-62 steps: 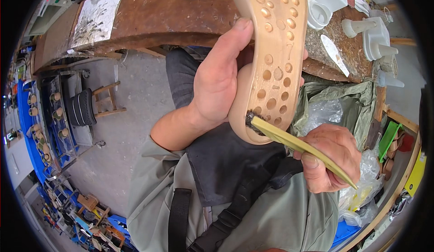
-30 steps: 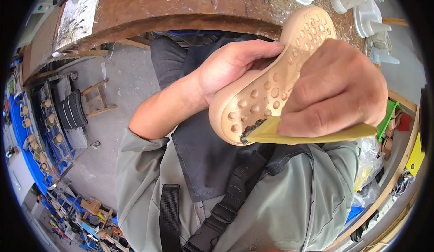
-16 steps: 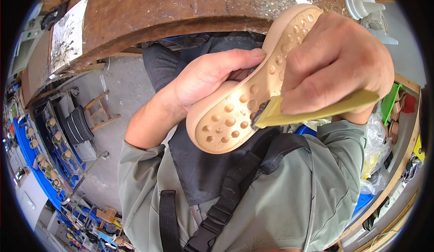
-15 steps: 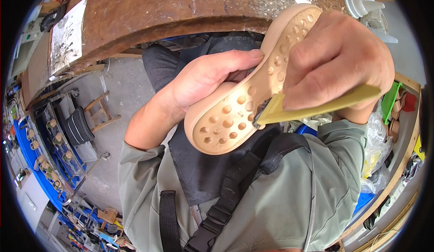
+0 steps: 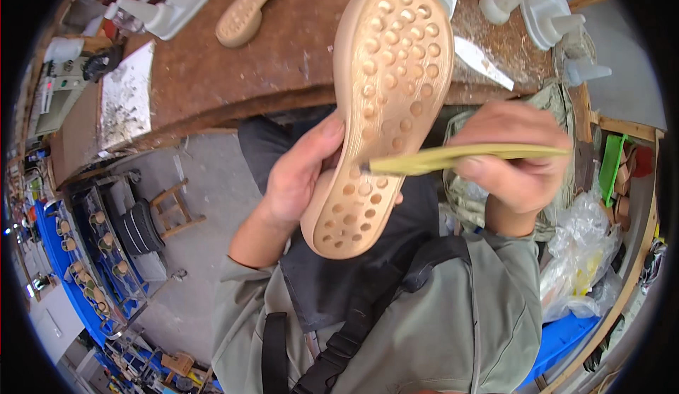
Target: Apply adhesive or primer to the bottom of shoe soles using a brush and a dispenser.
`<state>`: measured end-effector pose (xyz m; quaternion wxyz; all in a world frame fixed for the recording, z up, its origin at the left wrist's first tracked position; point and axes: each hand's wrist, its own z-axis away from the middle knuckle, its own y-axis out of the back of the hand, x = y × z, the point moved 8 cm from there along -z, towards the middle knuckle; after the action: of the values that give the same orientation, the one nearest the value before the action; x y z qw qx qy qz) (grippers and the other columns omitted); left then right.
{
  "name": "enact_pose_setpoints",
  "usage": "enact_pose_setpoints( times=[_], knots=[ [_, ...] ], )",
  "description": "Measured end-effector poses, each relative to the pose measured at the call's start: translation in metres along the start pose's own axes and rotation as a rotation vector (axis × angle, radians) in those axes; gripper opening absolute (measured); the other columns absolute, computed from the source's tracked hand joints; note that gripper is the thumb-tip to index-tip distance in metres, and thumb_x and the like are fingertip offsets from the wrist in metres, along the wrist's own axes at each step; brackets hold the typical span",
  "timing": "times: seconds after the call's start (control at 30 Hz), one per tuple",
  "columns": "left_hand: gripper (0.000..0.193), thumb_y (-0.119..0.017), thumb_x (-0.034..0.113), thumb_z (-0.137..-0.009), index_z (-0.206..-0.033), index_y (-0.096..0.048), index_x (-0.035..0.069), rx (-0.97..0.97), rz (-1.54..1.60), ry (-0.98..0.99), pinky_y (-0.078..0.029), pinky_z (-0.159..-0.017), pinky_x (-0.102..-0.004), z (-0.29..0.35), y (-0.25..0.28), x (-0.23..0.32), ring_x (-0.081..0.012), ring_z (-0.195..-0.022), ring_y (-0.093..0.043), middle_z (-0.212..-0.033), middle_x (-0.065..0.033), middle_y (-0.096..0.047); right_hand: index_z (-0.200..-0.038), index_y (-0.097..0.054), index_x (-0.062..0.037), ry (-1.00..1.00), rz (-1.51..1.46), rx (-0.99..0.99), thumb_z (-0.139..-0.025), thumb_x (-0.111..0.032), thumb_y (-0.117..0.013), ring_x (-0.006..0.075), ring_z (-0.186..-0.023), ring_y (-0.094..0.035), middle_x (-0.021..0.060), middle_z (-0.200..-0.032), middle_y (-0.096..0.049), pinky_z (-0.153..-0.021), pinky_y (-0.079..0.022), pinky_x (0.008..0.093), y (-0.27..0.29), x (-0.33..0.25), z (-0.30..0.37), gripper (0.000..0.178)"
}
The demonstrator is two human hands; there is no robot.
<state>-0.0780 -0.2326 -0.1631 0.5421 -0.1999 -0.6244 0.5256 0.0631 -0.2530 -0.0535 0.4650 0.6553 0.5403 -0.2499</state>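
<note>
Between both hands (image 5: 311,175), tan sole (image 5: 378,104).

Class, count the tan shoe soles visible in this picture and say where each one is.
2. One tan sole is held in the left hand; a second sole lies on the brown workbench. Others may be out of view.
</note>
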Motion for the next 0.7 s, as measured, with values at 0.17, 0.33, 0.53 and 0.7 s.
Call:
enact_pose_setpoints(
  times=[0.17,0.33,0.53,0.7],
  knots=[
    [0.062,-0.036,0.039,-0.095,-0.14,-0.022,-0.001,0.016,-0.016,-0.091,-0.052,-0.085,-0.0452,0.013,-0.01,0.004,-0.0365,-0.111,-0.054,-0.132,-0.0231,-0.042,-0.093,-0.068,0.0021,-0.206,-0.072,0.434,-0.078,-0.003,-0.067,0.0157,-0.062,-0.061,0.0124,-0.082,-0.067,-0.052,-0.046,0.0257,0.041,0.035,-0.008,0.016],
    [0.061,-0.036,0.039,-0.095,-0.14,-0.023,0.0,0.025,-0.111,-0.162,-0.051,-0.086,-0.0447,0.015,-0.008,0.013,-0.0348,-0.111,-0.054,-0.132,-0.0227,-0.042,-0.094,-0.07,-0.0033,0.495,0.612,0.093,-0.069,-0.006,-0.069,0.0153,-0.055,-0.057,0.0105,-0.086,-0.067,-0.048,-0.043,0.024,-0.02,-0.012,0.015,0.025],
    [0.062,-0.038,0.038,-0.094,-0.139,-0.023,-0.002,0.064,-0.106,-0.198,-0.048,-0.09,-0.047,0.015,-0.007,0.016,-0.037,-0.112,-0.053,-0.131,-0.0239,-0.043,-0.088,-0.068,0.0002,0.333,0.252,0.018,-0.068,-0.009,-0.072,0.0146,-0.051,-0.055,0.0073,-0.073,-0.064,-0.042,-0.042,0.0265,-0.019,-0.026,0.003,0.023],
    [0.062,-0.02,0.042,-0.095,-0.138,-0.027,-0.004,-0.17,0.296,-0.079,-0.05,-0.073,-0.0523,0.007,0.002,-0.002,-0.0477,-0.085,-0.059,-0.114,-0.0381,-0.048,-0.098,-0.064,0.0046,-0.07,-0.171,0.554,-0.089,-0.011,-0.057,0.008,-0.049,-0.049,0.0055,-0.069,-0.062,-0.045,-0.037,0.0204,0.054,0.031,-0.03,0.019]
  ],
)
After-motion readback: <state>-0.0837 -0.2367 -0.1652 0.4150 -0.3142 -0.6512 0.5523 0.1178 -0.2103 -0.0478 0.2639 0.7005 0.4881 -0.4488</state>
